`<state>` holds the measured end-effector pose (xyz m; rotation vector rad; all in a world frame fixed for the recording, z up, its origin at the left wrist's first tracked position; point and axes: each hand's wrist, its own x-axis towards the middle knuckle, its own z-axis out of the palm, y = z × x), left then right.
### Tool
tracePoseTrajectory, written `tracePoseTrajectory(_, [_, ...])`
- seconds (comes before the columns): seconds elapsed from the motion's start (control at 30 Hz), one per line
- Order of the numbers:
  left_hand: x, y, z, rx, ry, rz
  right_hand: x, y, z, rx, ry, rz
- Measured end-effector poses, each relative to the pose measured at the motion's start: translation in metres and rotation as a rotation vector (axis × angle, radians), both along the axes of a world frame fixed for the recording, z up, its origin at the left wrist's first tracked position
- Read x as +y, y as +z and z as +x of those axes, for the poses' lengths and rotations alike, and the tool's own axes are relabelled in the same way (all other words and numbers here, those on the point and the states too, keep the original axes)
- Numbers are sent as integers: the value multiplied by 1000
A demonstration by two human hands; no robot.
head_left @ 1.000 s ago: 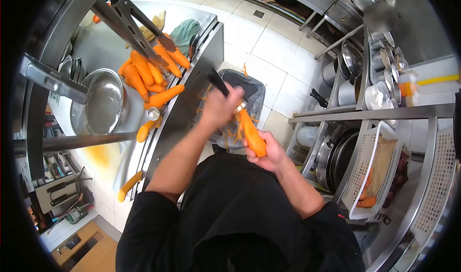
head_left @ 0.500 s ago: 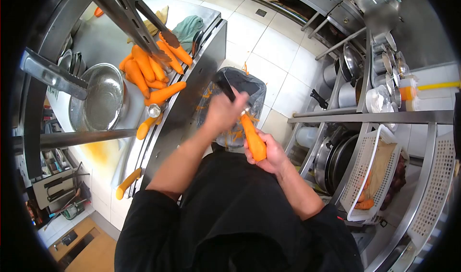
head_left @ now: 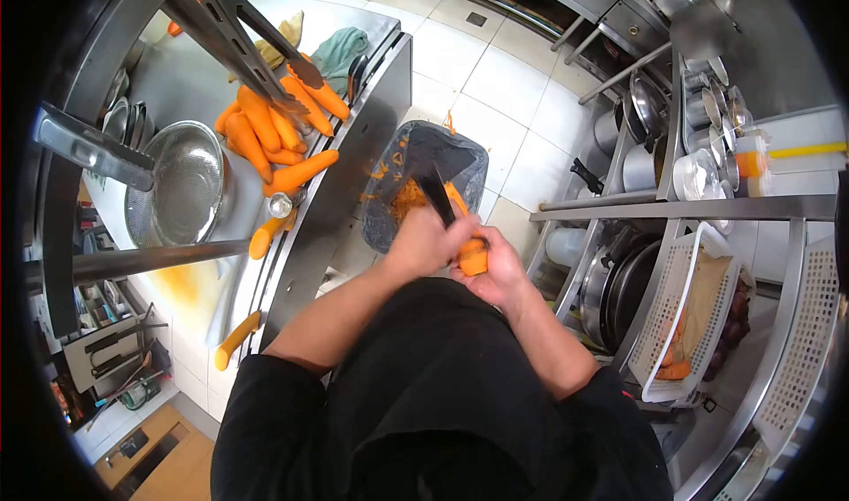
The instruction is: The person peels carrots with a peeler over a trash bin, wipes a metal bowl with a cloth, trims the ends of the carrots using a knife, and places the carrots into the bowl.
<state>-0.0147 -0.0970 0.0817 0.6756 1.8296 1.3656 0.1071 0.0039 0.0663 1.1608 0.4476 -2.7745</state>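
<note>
My left hand (head_left: 424, 244) is closed round a dark-handled tool (head_left: 431, 191), whose working end is hidden behind my fingers. An orange carrot (head_left: 473, 258) lies in the grip of my right hand (head_left: 500, 269), partly covered by my left hand. The two hands are close together, just in front of my dark apron. Beyond them a bin (head_left: 467, 143) with a grey liner stands on the floor, with orange shavings (head_left: 409, 200) in it. Several carrots (head_left: 256, 121) are piled on the steel counter (head_left: 199, 37) at the left.
A metal strainer (head_left: 187, 183) sits on the counter at the left, under hanging tongs (head_left: 243, 45). A green cloth (head_left: 339, 54) lies near the counter's far edge. Shelves with pans (head_left: 610, 293) and a white basket (head_left: 690, 315) stand on the right.
My left hand has moved down and toward my body along the carrot, bringing the tool with it. More shavings show in the bin. My right hand still holds the carrot.
</note>
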Motion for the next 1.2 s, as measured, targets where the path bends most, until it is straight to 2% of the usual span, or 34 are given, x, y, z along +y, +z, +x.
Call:
tracePoseTrajectory(0.03, [5,-2,-10,-86,79,-52,1,-10,5,43,35,1])
tracePoseTrajectory(0.07, [10,-2,-28,42,116,-88,1,-17,9,88,72,2])
tracePoseTrajectory(0.17, [20,-64,-86,354,198,-154,-6,1,15,184,149,80])
tracePoseTrajectory(0.2, [19,-62,-95,270,221,-150,-7,5,15,220,177,121])
tracePoseTrajectory(0.27, [14,-58,-96,223,309,-124,-4,3,11,116,140,168])
tracePoseTrajectory(0.37, [6,-4,-52,33,140,-68,0,-2,9,12,118,176])
tracePoseTrajectory(0.43, [-5,12,-19,-34,-14,-38,0,-9,8,30,127,154])
tracePoseTrajectory(0.47, [-7,4,-8,99,-49,54,0,-13,11,71,129,140])
tracePoseTrajectory(0.53, [-5,-7,-14,-92,76,-9,-1,-15,14,137,173,148])
tracePoseTrajectory(0.6, [5,-25,-54,104,191,-82,-1,-13,15,184,271,192])
tracePoseTrajectory(0.7, [3,-88,-105,152,336,-61,-5,-7,14,192,279,188])
tracePoseTrajectory(0.8, [2,-24,-80,128,324,-75,-4,1,7,25,208,202])
tracePoseTrajectory(0.87, [-8,-1,-43,-18,176,32,-3,-14,10,36,179,128])
tracePoseTrajectory(0.93, [-13,-2,-12,7,97,160,1,-19,10,95,173,65])
tracePoseTrajectory(1.0, [-10,-25,-33,-48,250,63,-1,-20,14,202,187,0])
tracePoseTrajectory(1.03, [-9,-41,-50,-74,332,15,-1,-23,15,149,256,103])
tracePoseTrajectory(1.07, [-11,-55,-74,139,248,-68,-1,-23,17,165,292,101])
tracePoseTrajectory(1.13, [-15,-104,-93,203,297,-179,0,-23,21,190,370,97])
tracePoseTrajectory(1.2, [-22,-130,-92,267,291,-219,5,-30,9,55,373,232])
